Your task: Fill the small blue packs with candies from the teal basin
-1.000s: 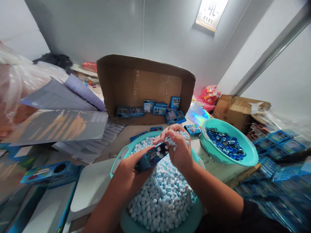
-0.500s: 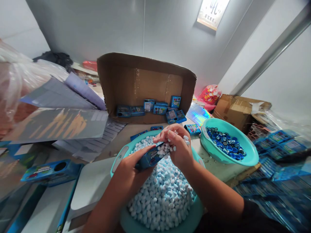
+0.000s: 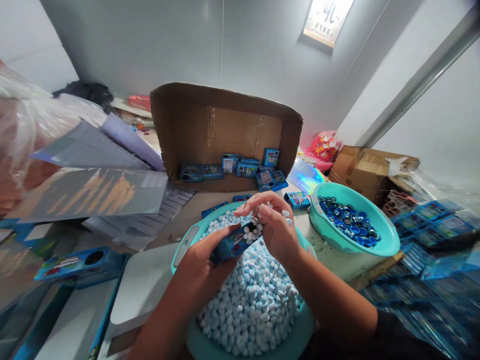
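My left hand [image 3: 202,262] is wrapped round a small blue printed box [image 3: 227,248], tilted with its open end toward the right. White and pale blue candies [image 3: 252,233] show at that open end. Against it, my right hand [image 3: 279,232] is cupped with more candies among its fingers, a few sticking out by the knuckles. Both hands are over a turquoise basin [image 3: 183,246] heaped with the same pale candies [image 3: 258,295]. How many candies are inside the box is hidden.
A cardboard box [image 3: 191,120] on its side holds several blue boxes. To the right stands a turquoise basin [image 3: 390,240] of blue round caps [image 3: 350,225]. Blue packs [image 3: 431,220] are stacked far right. A white appliance [image 3: 144,280] and another blue box [image 3: 75,265] are left.
My right hand's fingers have lifted and shifted slightly at the box's open end, and fewer candies show there. The left hand still holds the box in nearly the same place.
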Motion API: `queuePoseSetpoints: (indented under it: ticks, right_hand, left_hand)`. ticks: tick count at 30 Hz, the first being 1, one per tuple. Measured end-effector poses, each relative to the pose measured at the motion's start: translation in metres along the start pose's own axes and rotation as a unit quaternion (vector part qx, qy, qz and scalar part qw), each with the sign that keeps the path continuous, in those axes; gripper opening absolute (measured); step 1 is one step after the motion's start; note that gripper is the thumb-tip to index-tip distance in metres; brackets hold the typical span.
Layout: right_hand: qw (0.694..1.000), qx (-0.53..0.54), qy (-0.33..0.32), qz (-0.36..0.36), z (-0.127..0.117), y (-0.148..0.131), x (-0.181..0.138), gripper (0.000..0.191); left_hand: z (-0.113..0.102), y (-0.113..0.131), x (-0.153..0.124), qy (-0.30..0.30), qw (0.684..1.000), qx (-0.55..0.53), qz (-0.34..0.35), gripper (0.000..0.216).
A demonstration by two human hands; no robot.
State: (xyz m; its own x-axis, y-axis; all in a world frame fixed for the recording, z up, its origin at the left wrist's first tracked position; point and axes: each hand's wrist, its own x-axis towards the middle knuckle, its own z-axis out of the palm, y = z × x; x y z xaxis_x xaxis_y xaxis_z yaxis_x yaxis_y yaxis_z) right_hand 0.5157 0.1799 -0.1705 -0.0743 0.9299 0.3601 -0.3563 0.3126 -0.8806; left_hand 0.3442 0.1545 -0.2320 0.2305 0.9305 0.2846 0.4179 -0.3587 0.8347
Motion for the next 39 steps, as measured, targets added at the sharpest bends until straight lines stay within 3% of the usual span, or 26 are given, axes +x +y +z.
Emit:
queuePoseSetpoints:
  ticks: [13, 22, 34, 39]
  right_hand:
    - [1.0, 0.005, -0.019, -0.02, -0.002, 0.001, -0.002, 0.018]
    - [0.995, 0.006, -0.094, -0.022, -0.008, 0.002, -0.005, 0.016]
    - [0.96, -0.17, -0.215, -0.062, -0.017, -0.005, 0.004, 0.056]
    - [0.947, -0.223, -0.223, -0.068, -0.019, -0.006, 0.006, 0.072]
  left_hand:
    - [0.0, -0.001, 0.0, -0.007, 1.0, 0.003, 0.003, 0.047]
    - [0.002, -0.01, -0.002, -0.019, 1.0, 0.012, 0.009, 0.047]
    - [0.002, -0.004, 0.0, -0.025, 0.999, 0.003, -0.044, 0.046]
    - [0.003, -0.006, 0.0, -0.014, 0.999, 0.019, -0.026, 0.046]
